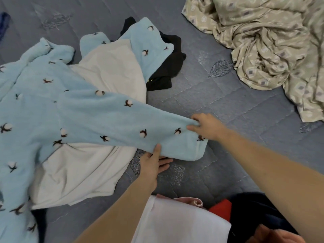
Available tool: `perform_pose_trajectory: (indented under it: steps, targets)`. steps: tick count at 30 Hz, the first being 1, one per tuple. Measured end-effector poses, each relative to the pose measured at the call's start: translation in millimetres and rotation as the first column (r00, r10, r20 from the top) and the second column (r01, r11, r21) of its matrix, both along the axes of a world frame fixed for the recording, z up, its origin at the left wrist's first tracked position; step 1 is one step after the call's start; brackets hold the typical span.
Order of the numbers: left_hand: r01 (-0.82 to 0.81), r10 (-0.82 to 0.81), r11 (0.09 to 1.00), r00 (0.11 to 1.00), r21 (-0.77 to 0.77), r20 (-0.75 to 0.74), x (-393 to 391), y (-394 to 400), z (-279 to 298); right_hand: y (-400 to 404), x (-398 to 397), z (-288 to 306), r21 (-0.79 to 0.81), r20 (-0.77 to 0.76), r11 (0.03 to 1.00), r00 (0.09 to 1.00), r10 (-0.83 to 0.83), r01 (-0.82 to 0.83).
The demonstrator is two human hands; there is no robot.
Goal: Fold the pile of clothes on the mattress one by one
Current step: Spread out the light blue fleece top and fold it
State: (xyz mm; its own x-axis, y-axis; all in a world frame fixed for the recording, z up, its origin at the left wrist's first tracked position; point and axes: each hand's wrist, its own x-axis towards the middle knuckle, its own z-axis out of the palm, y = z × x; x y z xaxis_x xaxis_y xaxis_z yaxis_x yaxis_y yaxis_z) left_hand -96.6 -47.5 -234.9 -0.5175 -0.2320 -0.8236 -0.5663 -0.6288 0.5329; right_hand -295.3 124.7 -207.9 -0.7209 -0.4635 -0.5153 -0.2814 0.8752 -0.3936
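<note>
Right hand point(204, 127) pinches sleeve point(122, 123) cuff; left hand point(154, 160) pinches lower edge. I read sleeve's long axis running left toward robe point(31, 102) body.

Fluffy matt fleece robe point(52, 106), quilted stitched mattress point(219, 106), satiny patterned sheet point(266, 41), smooth white cloth point(175, 223)

The fleece garment point(52, 106) lies on the mattress point(228, 106), left of the crumpled sheet point(266, 41).

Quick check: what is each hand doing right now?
Left hand: thumb on top and fingers beneath the light blue sleeve, holding its lower edge.
Right hand: pinching the sleeve's cuff end.
</note>
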Motion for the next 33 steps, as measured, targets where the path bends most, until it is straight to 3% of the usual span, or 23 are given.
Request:
perform_pose_trajectory:
  steps: [4,6,8,10,12,15,20,23,25,30,32,33]
  targets:
    - [0.298,-0.267,0.935,0.948,-0.192,0.175,7,-7,17,-16,32,-2,0.180,-0.279,0.984,0.959,0.044,0.007]
    - [0.413,-0.360,0.755,0.910,-0.509,0.205,17,-19,29,-31,53,-1,0.111,-0.400,0.992,0.917,-0.010,0.059]
    - [0.427,-0.444,0.475,0.871,-0.770,0.209,24,-41,48,-53,73,3,-0.024,-0.383,0.997,0.921,-0.071,0.067]
    - [0.349,-0.485,0.316,0.859,-0.882,0.166,16,-72,65,-80,88,9,-0.117,-0.314,0.992,0.946,-0.078,0.043]
    - [0.262,-0.529,0.217,0.841,-0.940,0.112,1,-108,79,-110,98,16,-0.179,-0.285,0.984,0.956,-0.069,0.018]
    - [0.195,-0.647,0.048,0.753,-0.980,0.119,-28,-173,95,-161,101,28,-0.267,-0.281,0.963,0.959,-0.045,-0.033]
    - [0.193,-0.777,-0.277,0.531,-0.941,0.337,-85,-282,101,-243,86,45,-0.352,-0.252,0.934,0.967,-0.035,-0.058]
    - [0.402,-0.770,-0.314,0.422,-0.860,0.478,-118,-343,97,-279,74,57,-0.391,-0.121,0.918,0.986,-0.113,0.057]
    - [0.521,-0.786,-0.349,0.290,-0.779,0.546,-140,-381,97,-296,62,63,-0.376,-0.058,0.918,0.985,-0.161,0.128]
    - [0.410,-0.701,-0.630,0.065,-0.660,0.710,-169,-435,98,-330,31,73,-0.211,0.110,0.941,0.963,-0.245,0.263]
    - [0.393,-0.727,-0.619,0.042,-0.680,0.686,-180,-444,98,-342,26,73,-0.205,0.163,0.940,0.957,-0.241,0.272]
    - [0.392,-0.766,-0.565,0.078,-0.726,0.638,-184,-447,98,-346,25,72,-0.188,0.147,0.951,0.965,-0.218,0.244]
